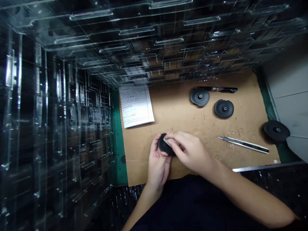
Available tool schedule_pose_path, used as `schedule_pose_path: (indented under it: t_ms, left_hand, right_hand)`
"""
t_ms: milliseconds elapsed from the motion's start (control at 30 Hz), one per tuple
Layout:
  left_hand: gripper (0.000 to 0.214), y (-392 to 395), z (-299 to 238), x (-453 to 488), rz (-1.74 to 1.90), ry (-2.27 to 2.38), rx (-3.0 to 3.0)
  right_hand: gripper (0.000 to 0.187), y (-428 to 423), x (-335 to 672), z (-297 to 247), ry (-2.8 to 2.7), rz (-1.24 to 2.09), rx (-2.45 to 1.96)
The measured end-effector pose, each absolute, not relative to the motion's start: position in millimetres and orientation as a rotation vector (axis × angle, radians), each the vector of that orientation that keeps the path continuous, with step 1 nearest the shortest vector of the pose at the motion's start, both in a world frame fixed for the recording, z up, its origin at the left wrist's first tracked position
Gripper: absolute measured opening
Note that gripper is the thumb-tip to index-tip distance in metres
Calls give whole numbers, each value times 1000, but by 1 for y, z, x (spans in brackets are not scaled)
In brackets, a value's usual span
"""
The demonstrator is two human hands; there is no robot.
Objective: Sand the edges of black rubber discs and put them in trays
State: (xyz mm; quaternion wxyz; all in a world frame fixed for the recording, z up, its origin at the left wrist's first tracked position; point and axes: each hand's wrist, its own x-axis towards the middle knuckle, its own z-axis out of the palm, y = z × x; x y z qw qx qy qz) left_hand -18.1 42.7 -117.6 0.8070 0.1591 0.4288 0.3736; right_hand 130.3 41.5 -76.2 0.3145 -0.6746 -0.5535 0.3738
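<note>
A round black disc (162, 148) is held in my left hand (158, 158), the fingers and thumb gripping its edge, just above the cardboard. My right hand (190, 149) pinches a small white piece (166, 141) that looks like a wad of cloth or an eraser, pressed to the upper face of the disc. The right fingers hide part of the disc. To the right lie two similar black discs, one (200, 97) beside a black marker pen (218, 89) and another (224, 108) a little nearer. Each shows a small round hub in its middle.
A cardboard sheet (141, 147) covers the green table (119, 144). A printed paper (137, 107) lies at its back left. A utility knife (244, 145) and another black disc (276, 131) are at right. Stacked clear plastic trays (84, 128) wall the left and back.
</note>
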Motion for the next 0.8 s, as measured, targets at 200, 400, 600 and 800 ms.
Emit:
schedule_pose_path:
  t_ms: [200, 400, 600, 800]
  left_hand:
    - [49, 44, -116, -18, 806, 947, 328]
    - [49, 43, -117, -17, 797, 871, 361]
    - [52, 43, -117, -17, 802, 926, 351]
    - [53, 43, -119, -18, 808, 935, 363]
  right_hand:
    - [20, 37, 123, -76, -1587, 995, -1736]
    - [16, 29, 138, -78, -1426, 1083, -1791]
    - [22, 32, 129, -77, -1450, 963, -1701]
    - [20, 40, 134, -79, -1430, 1052, -1769]
